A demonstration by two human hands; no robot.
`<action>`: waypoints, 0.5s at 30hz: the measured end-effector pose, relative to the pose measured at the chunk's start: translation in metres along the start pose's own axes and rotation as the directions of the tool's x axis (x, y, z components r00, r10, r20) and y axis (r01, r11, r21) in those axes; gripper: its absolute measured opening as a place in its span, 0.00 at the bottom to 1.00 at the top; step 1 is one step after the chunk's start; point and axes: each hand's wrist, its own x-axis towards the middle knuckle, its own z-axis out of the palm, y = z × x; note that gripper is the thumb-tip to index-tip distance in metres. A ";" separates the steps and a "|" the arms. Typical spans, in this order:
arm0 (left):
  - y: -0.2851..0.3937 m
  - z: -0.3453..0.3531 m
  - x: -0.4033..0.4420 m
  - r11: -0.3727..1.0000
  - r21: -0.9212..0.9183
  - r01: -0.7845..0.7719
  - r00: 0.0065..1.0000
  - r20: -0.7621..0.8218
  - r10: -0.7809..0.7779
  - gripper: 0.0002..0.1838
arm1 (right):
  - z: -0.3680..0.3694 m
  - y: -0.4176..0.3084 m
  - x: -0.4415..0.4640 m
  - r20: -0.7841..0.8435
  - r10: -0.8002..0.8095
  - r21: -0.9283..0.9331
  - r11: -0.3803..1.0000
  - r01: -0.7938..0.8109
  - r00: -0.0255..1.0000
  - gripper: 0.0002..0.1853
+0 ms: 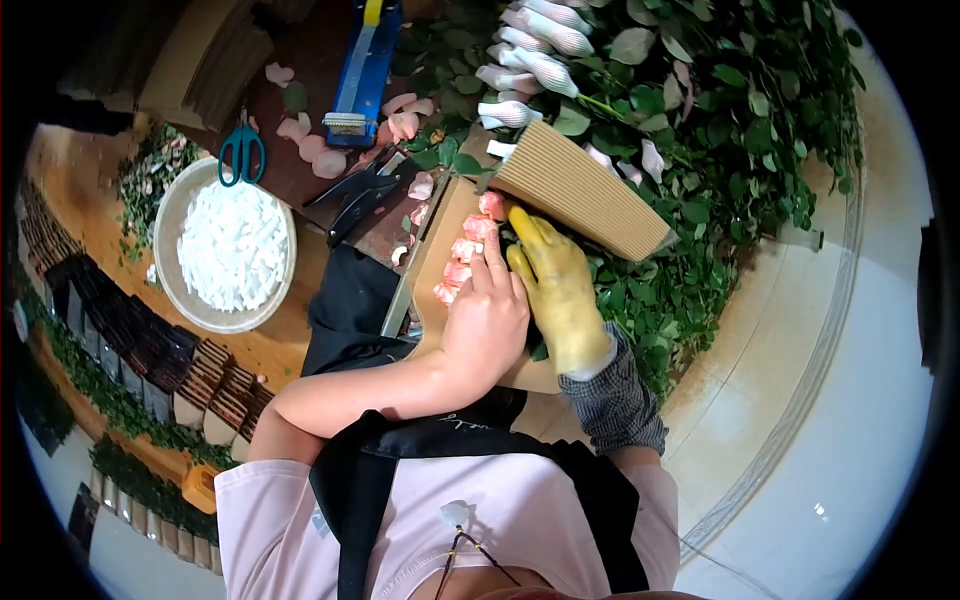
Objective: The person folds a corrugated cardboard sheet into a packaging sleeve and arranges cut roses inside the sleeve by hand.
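A row of several pink-orange rose heads (467, 250) lies on a brown cardboard sheet (432, 285) in front of my body. My bare left hand (485, 310) rests over the lower roses, with its index finger stretched out onto a bloom. Close beside it on the right is my right hand (556, 285) in a yellow rubber glove. Its thumb and fingers are apart, with fingertips near the top rose and green leaves between them. The rose stems are mostly hidden under both hands. A corrugated cardboard flap (585, 190) slants up above the gloved hand.
A white basin (170, 285) of small white pieces stands left, with teal scissors (241, 155) at its rim. A black stapler (370, 195) and blue tape dispenser (362, 75) lie ahead. Leafy stems (720, 130) and net-wrapped buds (545, 70) fill the right.
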 end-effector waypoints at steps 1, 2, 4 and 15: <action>-0.001 0.002 0.000 1.000 0.014 -0.019 1.000 -0.013 0.019 0.12 | 0.001 0.000 0.001 -0.035 -0.005 -0.016 1.000 0.005 0.999 0.19; -0.002 0.004 0.000 0.999 0.028 -0.035 0.999 -0.018 0.036 0.12 | 0.003 -0.001 0.002 -0.070 -0.013 -0.032 0.999 0.010 0.997 0.17; -0.005 0.002 0.002 0.994 0.076 -0.082 0.996 0.029 0.080 0.12 | 0.007 0.000 0.007 -0.031 -0.040 -0.121 0.992 0.036 0.999 0.15; -0.073 -0.043 0.049 0.839 -0.476 -0.265 0.897 0.197 0.395 0.09 | -0.085 -0.002 -0.129 0.022 -0.316 0.915 0.389 0.109 0.949 0.21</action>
